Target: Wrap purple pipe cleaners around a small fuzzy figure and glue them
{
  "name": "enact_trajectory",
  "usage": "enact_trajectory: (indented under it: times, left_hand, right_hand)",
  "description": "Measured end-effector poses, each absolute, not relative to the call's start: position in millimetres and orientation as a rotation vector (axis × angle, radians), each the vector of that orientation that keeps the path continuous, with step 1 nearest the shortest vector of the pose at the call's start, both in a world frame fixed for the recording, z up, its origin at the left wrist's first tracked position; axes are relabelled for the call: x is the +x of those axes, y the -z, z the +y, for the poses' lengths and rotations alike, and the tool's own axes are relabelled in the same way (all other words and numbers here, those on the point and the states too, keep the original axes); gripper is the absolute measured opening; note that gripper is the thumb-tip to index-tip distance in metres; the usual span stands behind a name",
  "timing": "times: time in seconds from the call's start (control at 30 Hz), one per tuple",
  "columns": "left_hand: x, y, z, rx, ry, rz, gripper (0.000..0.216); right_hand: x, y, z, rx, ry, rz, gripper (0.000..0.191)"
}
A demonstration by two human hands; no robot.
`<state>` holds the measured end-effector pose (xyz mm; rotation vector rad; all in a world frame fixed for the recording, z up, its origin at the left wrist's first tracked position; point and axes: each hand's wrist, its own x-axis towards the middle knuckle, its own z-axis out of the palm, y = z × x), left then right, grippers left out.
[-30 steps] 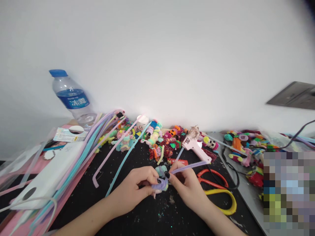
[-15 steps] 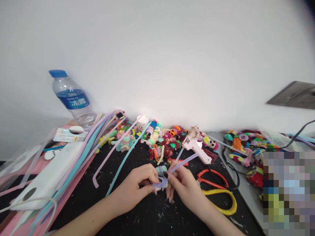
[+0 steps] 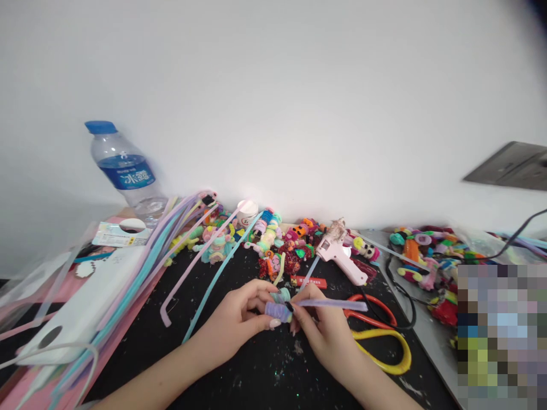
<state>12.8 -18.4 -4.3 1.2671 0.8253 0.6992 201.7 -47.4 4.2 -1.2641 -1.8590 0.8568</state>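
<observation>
My left hand (image 3: 237,315) is closed, thumb and fingers gripping a small figure of wound pipe cleaners. The figure has a purple coil (image 3: 277,311) in front and a teal coil (image 3: 281,295) behind it. At the coil's right side my right hand (image 3: 325,327) pinches the purple pipe cleaner (image 3: 337,304), whose loose end sticks out to the right over the hand. Another light-blue length (image 3: 308,274) slants up behind the right hand. Fingers cover part of the figure, so its underside is hidden.
Behind the hands lie a pink glue gun (image 3: 342,253), a red strip (image 3: 311,282) and finished pipe-cleaner figures (image 3: 294,256). Scissors with red and yellow handles (image 3: 404,353) rest at right. Loose pipe cleaners (image 3: 145,262) and a tilted water bottle (image 3: 123,165) are at left.
The purple pipe cleaner's free end has swung down from pointing up and right to lying nearly level. The purple coil has turned and shows more of its side.
</observation>
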Motion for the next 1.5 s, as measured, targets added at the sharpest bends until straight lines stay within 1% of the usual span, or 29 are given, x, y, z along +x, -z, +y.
enact_trajectory:
  times: [0.13,0.33,0.57,0.77,1.07,1.5]
  left_hand:
    - [13,7,-17,1.26,-0.666,0.872,0.015]
    - [12,0,-22,1.326,-0.608,0.801,0.009]
    - [12,-8,-25,1.443,-0.6,0.792,0.01]
    - [12,-8,-25,1.39,-0.594,0.748,0.008]
    - [10,-4,-27,1.451,-0.653,0.742,0.007]
    - [14,-4,-25,1.526,-0.687,0.837,0.013]
  right_hand:
    - [201,-6,-48,-1.259,-0.827,-1.917,0.015]
    - [202,-7,-48,-1.255,-0.816,-1.94,0.015]
    - [203,-9,-49,-1.278,-0.755,-1.998,0.014]
    - [202,-8,-49,-1.267,-0.667,-2.013,0.015]
    - [199,-10,-49,-1.253,-0.694,-2.013,0.015]
    - [196,-20,-53,-1.196,-0.693,-2.074,0.016]
